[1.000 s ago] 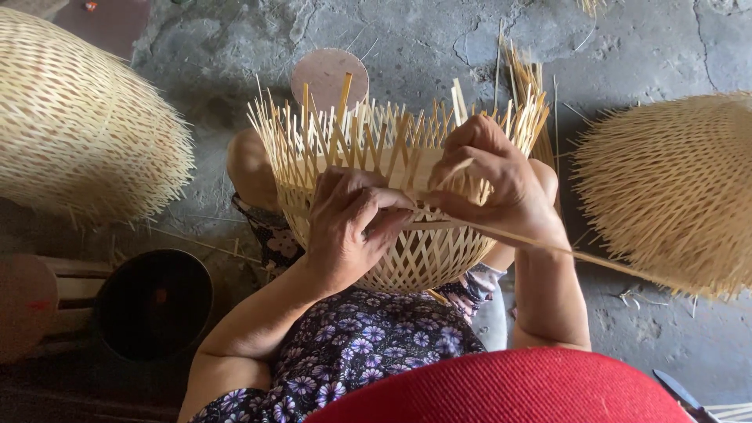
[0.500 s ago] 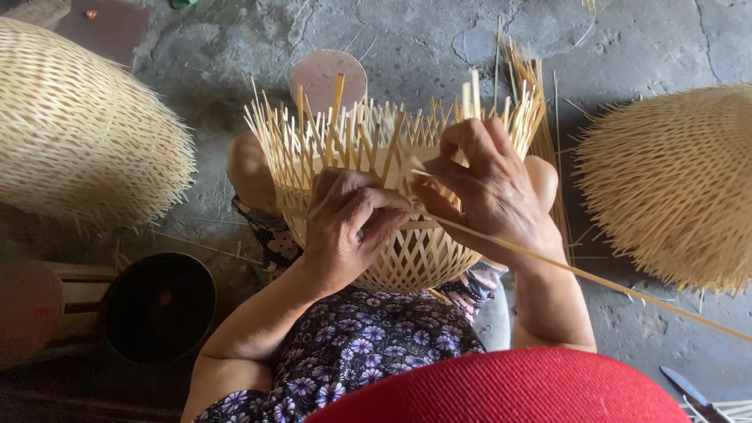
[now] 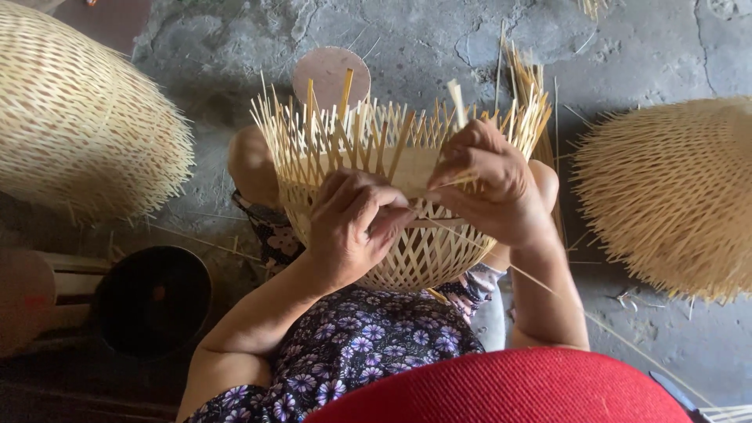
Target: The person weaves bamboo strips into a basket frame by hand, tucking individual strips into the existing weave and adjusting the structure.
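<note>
Head view: a half-woven bamboo basket [image 3: 392, 196] sits in the person's lap at the centre, its loose upright splints fanning toward 12 o'clock. The left hand [image 3: 356, 223] presses on the near wall of the basket, its fingers [image 3: 368, 205] curled over the woven lattice and touching it. The right hand [image 3: 489, 188] is at 2 o'clock of the left, at the rim, its fingers pinched on a thin bamboo strip [image 3: 548, 288] that trails off toward 5 o'clock past the forearm. At 9 o'clock lies a finished woven basket [image 3: 78, 117] on the concrete floor [image 3: 439, 39], and another woven basket [image 3: 674, 188] with bristling ends lies at 3 o'clock. A dark round bowl [image 3: 153, 301] rests at 8 o'clock, beside the left elbow.
</note>
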